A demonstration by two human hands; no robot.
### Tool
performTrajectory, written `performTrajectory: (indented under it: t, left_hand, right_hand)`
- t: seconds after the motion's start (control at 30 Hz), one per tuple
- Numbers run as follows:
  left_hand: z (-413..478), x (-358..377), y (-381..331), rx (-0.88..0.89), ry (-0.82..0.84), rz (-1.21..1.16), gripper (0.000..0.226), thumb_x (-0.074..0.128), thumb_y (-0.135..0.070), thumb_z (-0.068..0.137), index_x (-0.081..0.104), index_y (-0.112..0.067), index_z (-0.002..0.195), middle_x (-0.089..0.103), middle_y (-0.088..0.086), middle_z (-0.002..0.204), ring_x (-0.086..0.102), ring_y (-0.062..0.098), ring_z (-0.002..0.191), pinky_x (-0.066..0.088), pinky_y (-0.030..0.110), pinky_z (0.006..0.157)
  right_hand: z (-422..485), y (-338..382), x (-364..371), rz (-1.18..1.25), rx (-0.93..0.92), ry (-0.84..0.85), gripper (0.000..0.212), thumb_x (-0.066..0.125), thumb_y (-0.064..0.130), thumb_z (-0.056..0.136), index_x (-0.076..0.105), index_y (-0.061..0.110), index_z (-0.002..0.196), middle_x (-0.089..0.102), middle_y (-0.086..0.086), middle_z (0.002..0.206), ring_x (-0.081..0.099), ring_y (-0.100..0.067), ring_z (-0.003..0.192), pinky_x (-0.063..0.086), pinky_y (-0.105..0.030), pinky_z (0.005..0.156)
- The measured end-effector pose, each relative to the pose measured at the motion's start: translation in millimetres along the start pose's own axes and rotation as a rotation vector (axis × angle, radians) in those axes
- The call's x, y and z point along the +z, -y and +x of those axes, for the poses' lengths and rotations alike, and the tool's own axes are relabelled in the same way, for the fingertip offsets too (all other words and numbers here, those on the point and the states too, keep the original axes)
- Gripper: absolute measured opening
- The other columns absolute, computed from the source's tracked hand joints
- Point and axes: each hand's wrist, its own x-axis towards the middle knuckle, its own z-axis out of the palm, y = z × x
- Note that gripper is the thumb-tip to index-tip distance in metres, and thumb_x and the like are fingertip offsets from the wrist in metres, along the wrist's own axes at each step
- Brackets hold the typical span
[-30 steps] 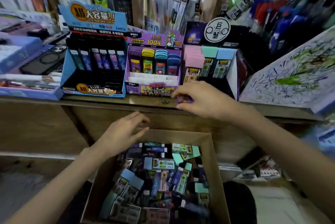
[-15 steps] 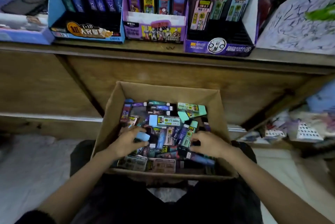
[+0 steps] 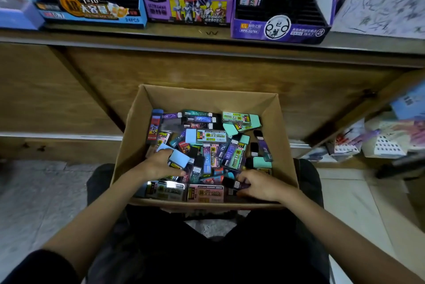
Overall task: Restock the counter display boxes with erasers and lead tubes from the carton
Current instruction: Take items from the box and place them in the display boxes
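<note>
1. The carton rests on the lap below the front edge of the counter. It is heaped with loose erasers and lead tubes in no order.
2. I have the left hand inside, near the carton's left wall. Its fingers are curled round a pale blue block, an eraser by the look of it, held at its lower end.
3. The right hand is at the carton's near right corner, with finger and thumb pinching a dark lead tube by one end.
4. I judge both pieces to be very light. The block should be slightly soft and grippy, so I would hold it across the broad faces at the printed sleeve.
5. The tube looks like hard, slick plastic, so a pinch at the end may let it swivel. I would take it by the long sides at mid-length, away from the cap.
6. The purple display box at the counter's front edge, right of centre, shows bare black slots in its front rows. The blue display box to the left does too.
7. The heap is loose, so I would lift straight up to avoid dragging neighbours over the rim.
</note>
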Motion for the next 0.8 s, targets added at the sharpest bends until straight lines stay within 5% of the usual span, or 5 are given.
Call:
performTrajectory:
  t: [0.1, 0.33, 0.5, 0.6, 0.8]
  left_hand:
    - [-2.1, 1.0, 0.3, -0.015, -0.005, -0.024, 0.073, 0.072, -0.03, 0.082, 0.036, -0.007, 0.141, 0.038, 0.004, 0.133, 0.036, 0.022, 0.121, 0.034, 0.035, 0.105]
    - [-10.9, -5.6, -0.8, 0.189, -0.117, -0.325, 0.03, 0.073, -0.021, 0.08, 0.054, -0.02, 0.103, 0.061, -0.002, 0.099, 0.058, 0.011, 0.1, 0.043, 0.019, 0.077]
    - [-13.9, -13.1, -27.2, 0.261, -0.371, -0.66, 0.028, 0.066, -0.017, 0.086, 0.051, -0.025, 0.108, 0.061, -0.005, 0.1, 0.059, 0.002, 0.093, 0.045, 0.016, 0.076]
    - [-18.4, -18.8, -48.3, 0.195, -0.348, -0.896, 0.022, 0.066, -0.019, 0.086, 0.058, -0.023, 0.106, 0.066, -0.002, 0.092, 0.061, 0.018, 0.09, 0.047, 0.029, 0.072]
    - [-29.3, -20.5, -89.9, 0.115, -0.115, -1.05, 0.025, 0.066, -0.022, 0.084, 0.064, -0.018, 0.109, 0.068, 0.001, 0.1, 0.064, 0.016, 0.089, 0.051, 0.028, 0.065]
  right_hand:
    - [2.7, 1.5, -2.5, 0.122, -0.009, 0.015, 0.024, 0.065, 0.02, 0.087, 0.062, 0.0, 0.1, 0.065, -0.016, 0.105, 0.06, -0.029, 0.1, 0.045, -0.035, 0.084]
    - [-4.2, 2.4, -17.6, 0.602, 0.004, -0.073, 0.016, 0.064, -0.005, 0.083, 0.055, -0.006, 0.096, 0.062, -0.024, 0.094, 0.063, -0.029, 0.078, 0.052, -0.035, 0.076]
    - [-8.9, 3.7, -45.8, 0.751, -0.062, -0.365, 0.011, 0.066, 0.001, 0.084, 0.059, 0.003, 0.092, 0.065, -0.007, 0.081, 0.06, -0.008, 0.056, 0.051, -0.021, 0.062]
    - [-16.8, 9.6, -64.8, 0.874, -0.139, -0.45, 0.019, 0.066, 0.006, 0.084, 0.061, 0.002, 0.101, 0.067, -0.003, 0.079, 0.059, -0.009, 0.058, 0.052, -0.023, 0.063]
    - [-27.0, 47.4, -94.8, 0.798, -0.333, -0.231, 0.012, 0.066, 0.007, 0.084, 0.063, 0.006, 0.095, 0.067, -0.002, 0.079, 0.058, -0.01, 0.063, 0.048, -0.018, 0.06]
